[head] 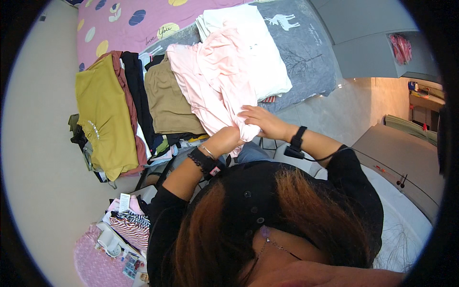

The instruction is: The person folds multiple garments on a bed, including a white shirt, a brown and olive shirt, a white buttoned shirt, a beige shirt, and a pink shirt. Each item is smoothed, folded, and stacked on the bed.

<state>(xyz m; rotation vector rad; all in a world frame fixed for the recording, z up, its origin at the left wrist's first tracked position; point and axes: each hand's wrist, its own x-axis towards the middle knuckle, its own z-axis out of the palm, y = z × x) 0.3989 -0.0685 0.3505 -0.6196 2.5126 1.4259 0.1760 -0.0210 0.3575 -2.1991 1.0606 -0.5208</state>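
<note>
A pale pink garment (215,68) lies loosely spread over a stack of white folded cloth (267,57) and the edge of a khaki garment (170,100). Its near end is bunched between my two hands, close to my lap. My left hand (226,140) closes on the lower left of this bunched end, its fingertips partly hidden. From the right, my right hand (263,122) grips the same end, with fingers bent over the cloth. Left of the khaki garment, a mustard-yellow garment (107,122) with a beaded gather tops another pile beside dark and rust-coloured clothes.
A bed with a pink patterned cover (122,32) and a grey printed cover (304,61) lies beyond the piles. Striped clothes (131,227) and small items sit at lower left, near pink bubble wrap (96,258). A grey cabinet (369,50) stands at upper right.
</note>
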